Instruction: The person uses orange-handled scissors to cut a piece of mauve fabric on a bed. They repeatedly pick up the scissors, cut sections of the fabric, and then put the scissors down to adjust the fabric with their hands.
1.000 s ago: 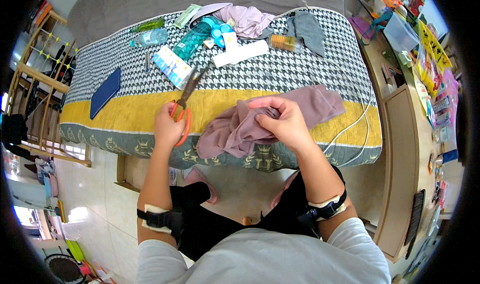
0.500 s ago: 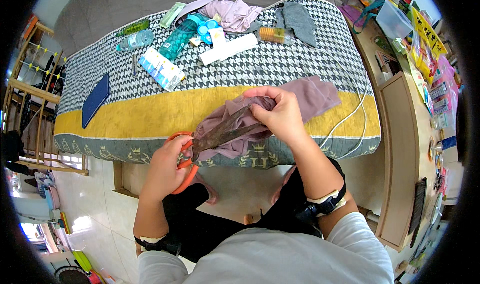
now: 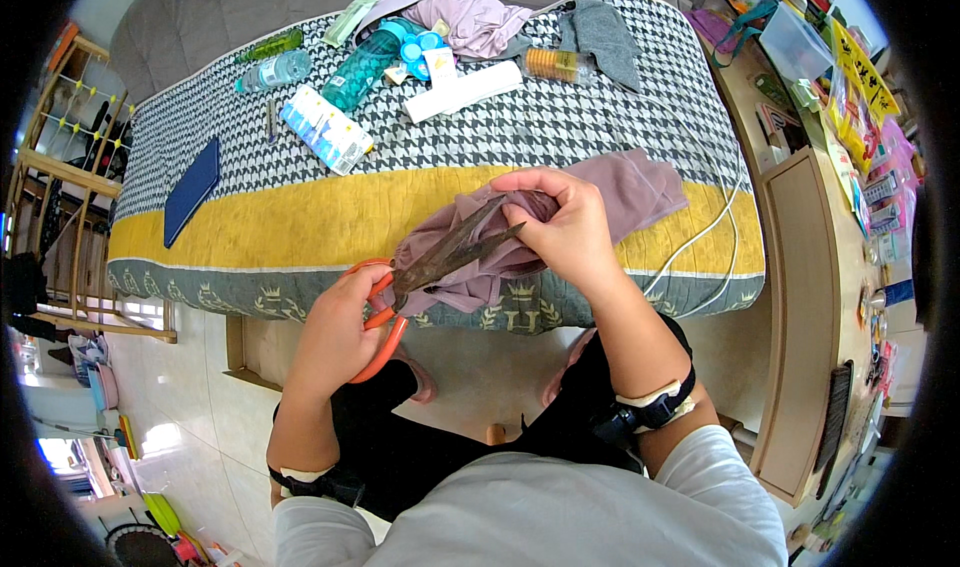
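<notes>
Head view, looking down over a bed spread with a patterned cover. Holds orange-handled scissors in the left hand, fingers wrapped firmly around the handles just at the near edge of the bed. Points the 2 dark blades up and to the right, parted in a narrow V. Pinches a crumpled mauve cloth with the right hand, gripping a fold between thumb and index finger.

Places the cloth directly under and around the right fingers, trailing to the right behind that hand and bunched to the left, beneath the blades. Spans the yellow band and the dark grey border of the cover. Brings the upper blade close to the gap between right thumb and index finger, and ends the lower blade just below the thumb; cannot tell whether touching skin. Shows mauve fabric in the opening between the blades, too folded to tell how much passes through.

Beyond, on the checked part of the cover: a white-and-blue pack, a teal bottle, a white roll and a grey cloth. Off to the left, a dark blue flat case; to the right, a looped white cord.
</notes>
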Action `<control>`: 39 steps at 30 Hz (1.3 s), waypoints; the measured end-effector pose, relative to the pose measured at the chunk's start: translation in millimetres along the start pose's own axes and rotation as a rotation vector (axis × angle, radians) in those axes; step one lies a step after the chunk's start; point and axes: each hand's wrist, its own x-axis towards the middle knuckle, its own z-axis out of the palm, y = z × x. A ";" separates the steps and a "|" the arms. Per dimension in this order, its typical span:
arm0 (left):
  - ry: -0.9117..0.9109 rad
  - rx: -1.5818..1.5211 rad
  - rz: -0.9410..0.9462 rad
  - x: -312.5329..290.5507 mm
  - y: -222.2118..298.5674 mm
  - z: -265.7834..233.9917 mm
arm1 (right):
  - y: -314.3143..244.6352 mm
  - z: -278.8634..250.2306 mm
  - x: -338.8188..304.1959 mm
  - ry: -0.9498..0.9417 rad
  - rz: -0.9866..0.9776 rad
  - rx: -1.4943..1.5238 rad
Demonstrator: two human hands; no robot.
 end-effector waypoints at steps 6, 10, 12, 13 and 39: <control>-0.007 -0.036 0.014 1.4 -1.1 0.8 | -1.7 -0.5 0.1 -0.012 0.021 0.015; -0.002 -0.040 0.029 0.8 -7.0 3.4 | -1.5 0.1 -0.2 -0.031 0.044 0.041; -0.021 -0.074 0.017 2.4 -7.8 3.9 | -0.5 -0.9 -0.4 -0.055 0.086 0.116; -0.027 -0.082 0.016 3.1 -8.0 4.1 | -0.2 -1.6 -0.5 -0.067 0.107 0.153; 0.092 -0.208 0.041 6.2 -15.6 3.0 | -1.1 -6.5 5.3 -0.098 0.169 0.418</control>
